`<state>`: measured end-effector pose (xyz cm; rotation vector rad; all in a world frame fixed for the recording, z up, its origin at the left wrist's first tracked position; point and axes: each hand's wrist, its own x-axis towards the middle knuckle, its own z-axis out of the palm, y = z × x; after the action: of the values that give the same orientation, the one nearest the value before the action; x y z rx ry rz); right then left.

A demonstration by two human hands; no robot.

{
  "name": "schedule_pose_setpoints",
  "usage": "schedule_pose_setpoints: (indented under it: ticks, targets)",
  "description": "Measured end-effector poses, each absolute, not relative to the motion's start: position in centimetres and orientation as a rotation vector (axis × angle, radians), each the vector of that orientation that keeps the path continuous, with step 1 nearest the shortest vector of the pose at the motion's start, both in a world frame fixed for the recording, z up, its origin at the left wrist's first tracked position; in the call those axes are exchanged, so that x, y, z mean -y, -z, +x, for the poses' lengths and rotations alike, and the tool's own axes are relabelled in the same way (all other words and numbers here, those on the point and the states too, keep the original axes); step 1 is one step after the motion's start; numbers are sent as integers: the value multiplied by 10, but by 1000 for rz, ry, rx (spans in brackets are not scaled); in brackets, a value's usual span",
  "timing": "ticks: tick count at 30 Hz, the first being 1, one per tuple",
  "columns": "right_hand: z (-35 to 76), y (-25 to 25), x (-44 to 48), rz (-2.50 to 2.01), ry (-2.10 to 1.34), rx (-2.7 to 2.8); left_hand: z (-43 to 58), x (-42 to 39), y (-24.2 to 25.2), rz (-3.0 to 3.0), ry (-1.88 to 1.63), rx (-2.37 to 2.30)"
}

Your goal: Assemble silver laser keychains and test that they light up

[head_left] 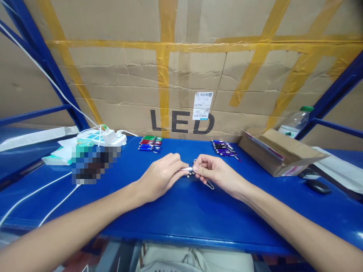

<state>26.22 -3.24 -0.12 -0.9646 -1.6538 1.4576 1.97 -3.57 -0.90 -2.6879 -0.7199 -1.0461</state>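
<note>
Left hand (159,176) & right hand (217,170) meet over the mid. part of the blue bench (181,223), w/ both forearms coming in from the near corners. Btwn them: a small white piece (186,169), lying roughly left to right. Left fingers are clamped on its left end; right thumb & index pinch at its right end, tho exact contact there is partly hidden. A thin wire loop (210,184) hangs below the right fingers, & a few tiny dark/shiny bits show just under the piece, too small to ID.

Far side, left of ctr: a group of small clipped cylinders (150,144) in rows, green, red, then blue nearest. Far side, right of ctr: a 2nd group, purple, blue & blk (224,148), also w/ metal clips.

Far right: open cardboard box (283,153), w/ a green-capped bottle (296,121) behind & a blk mouse-like item (317,186) on its near side. Far left: white power strip (117,141) w/ plugs & cables, tissue pack (58,158) just beside, + a pixelated patch. Big taped carton (127,87) marked "LED" stands along the far edge.
</note>
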Motion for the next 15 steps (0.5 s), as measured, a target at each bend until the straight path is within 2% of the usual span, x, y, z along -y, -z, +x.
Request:
schedule_pose_setpoints:
  ticks: [5, 11, 15]
  targets:
    - [263, 6, 33, -920, -1296, 1811, 19, 34, 12, -2744, 1087, 778]
    - [272, 4, 35, -927, -640, 2237, 19, 34, 12, -2829, 1118, 838]
    - [275, 3, 34, -870, -505, 2319, 20, 34, 11, -2869, 1158, 835]
